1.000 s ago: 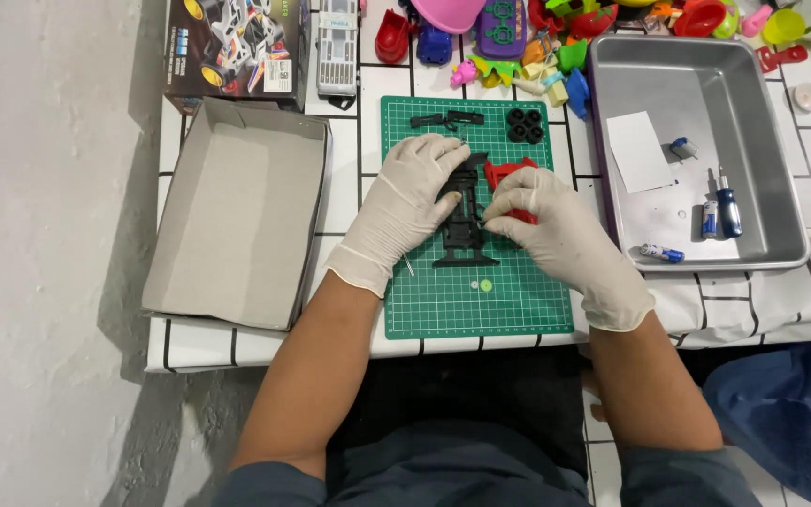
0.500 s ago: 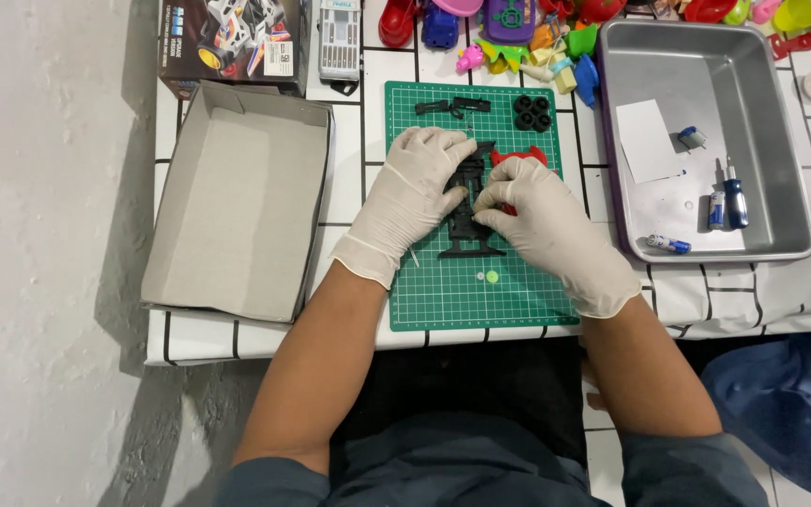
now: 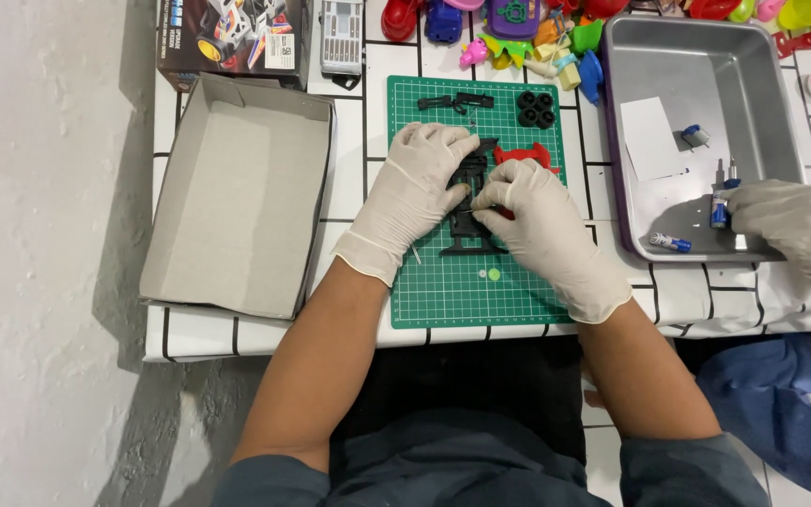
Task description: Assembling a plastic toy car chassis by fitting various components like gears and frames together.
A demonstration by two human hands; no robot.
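Your left hand (image 3: pixel 415 192) and right hand (image 3: pixel 532 211) both close their gloved fingertips on the black chassis (image 3: pixel 469 211), which lies flat on the green mat (image 3: pixel 443 291); judging by the grip, the left steadies it while the right works near the red part (image 3: pixel 523 153). The four black wheels (image 3: pixel 535 109) sit clear at the mat's top edge. Compared with a second ago, another person's gloved hand (image 3: pixel 790 225) has come in at the tray (image 3: pixel 781 113), touching a small blue tool (image 3: pixel 720 202).
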